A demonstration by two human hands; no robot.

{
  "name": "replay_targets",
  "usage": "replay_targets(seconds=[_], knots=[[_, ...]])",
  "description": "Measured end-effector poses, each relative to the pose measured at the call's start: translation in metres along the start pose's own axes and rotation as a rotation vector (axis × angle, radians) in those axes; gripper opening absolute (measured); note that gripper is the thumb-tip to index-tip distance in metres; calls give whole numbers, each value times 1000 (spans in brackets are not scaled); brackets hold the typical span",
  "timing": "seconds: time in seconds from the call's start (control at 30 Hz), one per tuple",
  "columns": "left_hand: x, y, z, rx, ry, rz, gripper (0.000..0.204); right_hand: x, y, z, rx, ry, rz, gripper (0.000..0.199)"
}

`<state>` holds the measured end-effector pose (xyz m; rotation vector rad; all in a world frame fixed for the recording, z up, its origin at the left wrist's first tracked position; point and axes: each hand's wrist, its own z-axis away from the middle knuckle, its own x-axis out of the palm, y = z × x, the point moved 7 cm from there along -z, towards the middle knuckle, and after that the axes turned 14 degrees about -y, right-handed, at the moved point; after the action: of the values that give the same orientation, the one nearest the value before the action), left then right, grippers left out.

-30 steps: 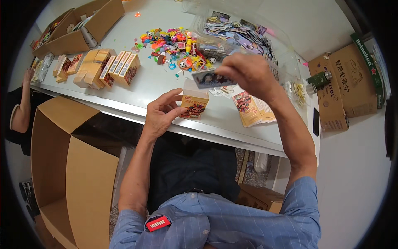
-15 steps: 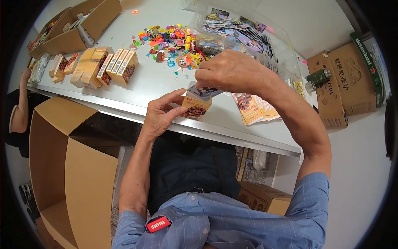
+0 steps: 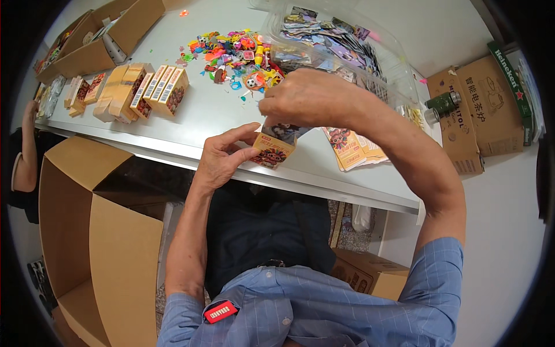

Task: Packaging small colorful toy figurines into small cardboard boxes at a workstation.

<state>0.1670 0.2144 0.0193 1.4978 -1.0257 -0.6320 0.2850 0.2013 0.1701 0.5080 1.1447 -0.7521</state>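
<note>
From my remote station I see a white desk [image 3: 219, 114] bearing a clear tub [image 3: 395, 52] of cards [image 3: 341, 46]. The right hand [image 3: 309, 98] curls downward, fingertips hidden (I cannot tell its grip); the left hand [image 3: 222, 157] pinches a small yellow box [image 3: 273, 151] near the desk's front edge. A dark picture card [image 3: 284, 128] shows at the box's open top.

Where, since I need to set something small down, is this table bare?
Bare table shows between the upright yellow boxes, toy pile and left hand, and between the toys and the open cardboard box. Crowded on the right: clear card-filled tub, fanned yellow cards, right hand over the small yellow box.
</note>
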Motion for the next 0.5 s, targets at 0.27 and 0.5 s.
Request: replay_targets(seconds=[0.27,0.5], knots=[[0,3,-1,-13,67,-11,49,5,22,49,155,617,-353,20],[-6,1,3,49,134,-33,49,45,-3,84,257,714,-409,26]])
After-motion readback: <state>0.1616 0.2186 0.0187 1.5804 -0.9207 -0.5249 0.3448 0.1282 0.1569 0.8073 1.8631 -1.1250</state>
